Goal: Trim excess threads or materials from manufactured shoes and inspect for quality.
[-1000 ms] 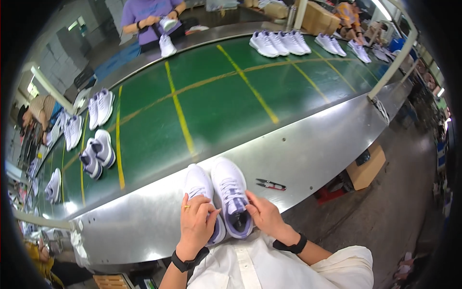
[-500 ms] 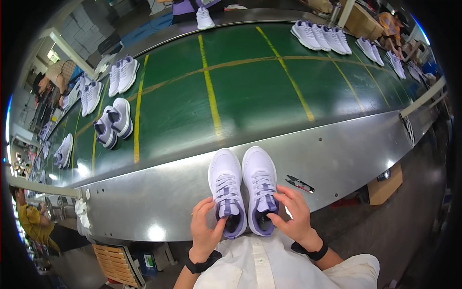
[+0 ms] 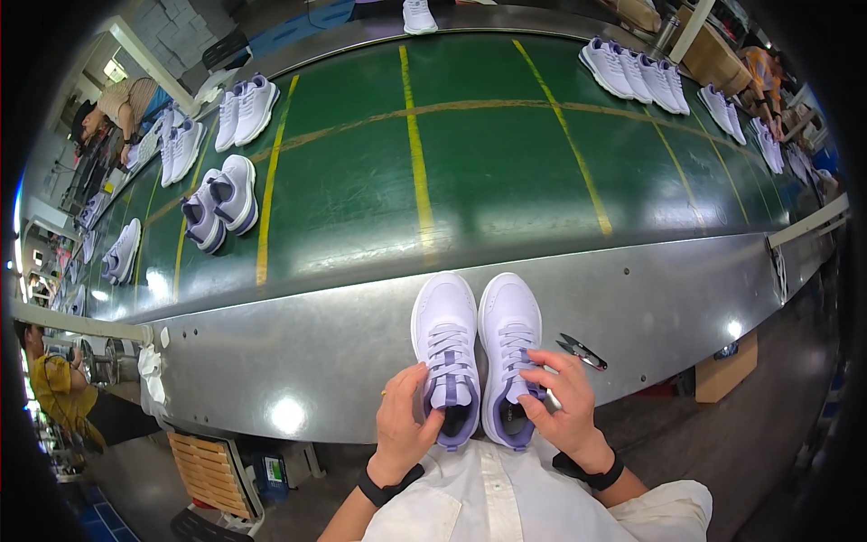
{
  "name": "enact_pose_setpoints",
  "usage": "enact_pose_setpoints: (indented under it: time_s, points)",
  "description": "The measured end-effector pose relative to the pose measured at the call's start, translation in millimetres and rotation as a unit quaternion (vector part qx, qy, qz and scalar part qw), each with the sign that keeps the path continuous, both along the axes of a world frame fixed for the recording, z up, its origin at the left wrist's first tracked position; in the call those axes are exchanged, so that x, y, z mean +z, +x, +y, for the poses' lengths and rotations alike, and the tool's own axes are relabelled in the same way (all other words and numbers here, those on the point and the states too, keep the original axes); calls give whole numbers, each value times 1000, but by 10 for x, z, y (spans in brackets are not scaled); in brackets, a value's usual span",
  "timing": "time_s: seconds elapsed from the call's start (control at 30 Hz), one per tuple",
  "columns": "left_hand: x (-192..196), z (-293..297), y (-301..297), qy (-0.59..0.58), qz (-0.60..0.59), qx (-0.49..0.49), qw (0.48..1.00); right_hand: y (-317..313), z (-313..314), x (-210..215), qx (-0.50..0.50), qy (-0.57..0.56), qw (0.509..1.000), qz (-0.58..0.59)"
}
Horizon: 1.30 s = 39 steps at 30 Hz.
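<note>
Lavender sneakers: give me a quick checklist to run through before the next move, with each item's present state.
1. Left sneaker upright, toe toward the green conveyor belt: ok.
2. Right sneaker beside it, toe the same way: ok.
3. Left hand at the left sneaker's collar, right hand at the right one's: ok.
4. Firm grip on either collar: cannot tell.
5. Thread snips on the metal ledge, right of both sneakers: ok.
6. Insoles seated flat: cannot tell, openings shadowed.
</note>
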<state>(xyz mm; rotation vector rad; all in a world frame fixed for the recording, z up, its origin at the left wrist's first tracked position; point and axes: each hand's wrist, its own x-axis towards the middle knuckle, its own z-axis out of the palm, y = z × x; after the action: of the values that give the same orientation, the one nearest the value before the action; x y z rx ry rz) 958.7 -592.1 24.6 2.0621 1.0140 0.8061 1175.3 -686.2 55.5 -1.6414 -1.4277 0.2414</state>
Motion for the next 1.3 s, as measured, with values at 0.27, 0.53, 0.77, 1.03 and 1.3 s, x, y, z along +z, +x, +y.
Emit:
enact_pose_setpoints:
  time_s: [0.27, 0.53, 0.77, 1.03, 1.3]
  points:
    - [24, -18, 30, -10, 27, -6, 1000, -136, 254, 192, 57, -14, 998, -28]
    - [-124, 59, 145, -169, 63, 3, 984, -183, 535, 173, 118, -129, 984, -12]
    - [-30, 173, 171, -156, 111, -16, 981, -212, 606, 192, 140, -205, 969, 9]
    - [-149, 166, 148, -106, 122, 19, 987, -85, 821, -71, 201, -240, 945, 92]
    - [-132, 223, 203, -152, 107, -5, 983, 187, 974, 64, 209, -420, 793, 389]
